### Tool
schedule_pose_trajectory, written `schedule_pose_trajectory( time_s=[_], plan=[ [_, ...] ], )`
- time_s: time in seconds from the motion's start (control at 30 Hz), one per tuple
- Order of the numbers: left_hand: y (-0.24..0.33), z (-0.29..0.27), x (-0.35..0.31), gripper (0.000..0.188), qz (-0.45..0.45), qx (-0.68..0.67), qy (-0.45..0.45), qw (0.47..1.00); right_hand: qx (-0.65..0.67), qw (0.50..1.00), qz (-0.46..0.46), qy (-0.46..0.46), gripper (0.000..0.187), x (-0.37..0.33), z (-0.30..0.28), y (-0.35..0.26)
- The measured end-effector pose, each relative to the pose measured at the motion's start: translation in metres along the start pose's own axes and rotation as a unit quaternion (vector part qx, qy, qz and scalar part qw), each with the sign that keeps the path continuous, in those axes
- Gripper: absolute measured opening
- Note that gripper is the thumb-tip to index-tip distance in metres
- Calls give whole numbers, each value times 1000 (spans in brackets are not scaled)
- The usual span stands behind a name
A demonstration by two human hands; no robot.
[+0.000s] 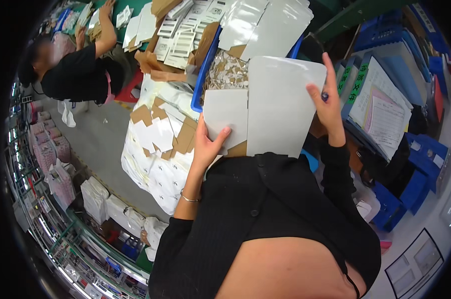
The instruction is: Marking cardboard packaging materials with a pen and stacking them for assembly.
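A flat white cardboard box blank (pixel 280 107) is held up in front of my torso, with a smaller panel beside a larger one and a bit of brown showing at the lower edge. My left hand (pixel 209 145) grips the smaller panel, thumb on its face and fingers behind. On the larger panel's right edge is my right hand (pixel 329 102), thumb over the front and a finger pointing up along the edge. Behind the blank stands a blue bin (pixel 199 92) full of small cardboard scraps (pixel 226 72). More flat white blanks (pixel 265 30) lie across the bin's far end.
Beyond the bin, a brown carton (pixel 200 47) holds printed white cards. Cut white and brown cardboard pieces (pixel 160 130) rest on a white covered stack at left. A co-worker (pixel 78 72) reaches over a green table at far left. Folders and papers (pixel 380 107) stand at right.
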State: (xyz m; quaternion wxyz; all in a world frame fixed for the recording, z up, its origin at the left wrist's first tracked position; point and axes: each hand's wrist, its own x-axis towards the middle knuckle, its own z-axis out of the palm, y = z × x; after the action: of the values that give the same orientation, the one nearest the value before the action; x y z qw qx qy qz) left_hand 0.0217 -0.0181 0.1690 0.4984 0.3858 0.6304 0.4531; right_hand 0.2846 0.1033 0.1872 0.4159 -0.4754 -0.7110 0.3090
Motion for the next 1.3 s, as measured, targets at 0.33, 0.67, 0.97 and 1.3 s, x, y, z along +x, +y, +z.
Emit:
schedule_pose_trajectory(
  time_s=[0.33, 0.67, 0.97, 1.3],
  plan=[
    [-7, -3, -1, 54, 64, -29, -60, 996, 124, 990, 11, -60, 42, 21, -17, -16],
    [-1, -39, 18, 47, 4, -105, -175, 979, 577, 805, 25, -137, 51, 42, 2, 3],
    [42, 53, 62, 48, 85, -421, -288, 856, 731, 648, 131, -170, 53, 21, 66, 37],
    [32, 127, 69, 33, 83, -801, -187, 563, 677, 725, 125, -25, 45, 7, 76, 54]
  ],
)
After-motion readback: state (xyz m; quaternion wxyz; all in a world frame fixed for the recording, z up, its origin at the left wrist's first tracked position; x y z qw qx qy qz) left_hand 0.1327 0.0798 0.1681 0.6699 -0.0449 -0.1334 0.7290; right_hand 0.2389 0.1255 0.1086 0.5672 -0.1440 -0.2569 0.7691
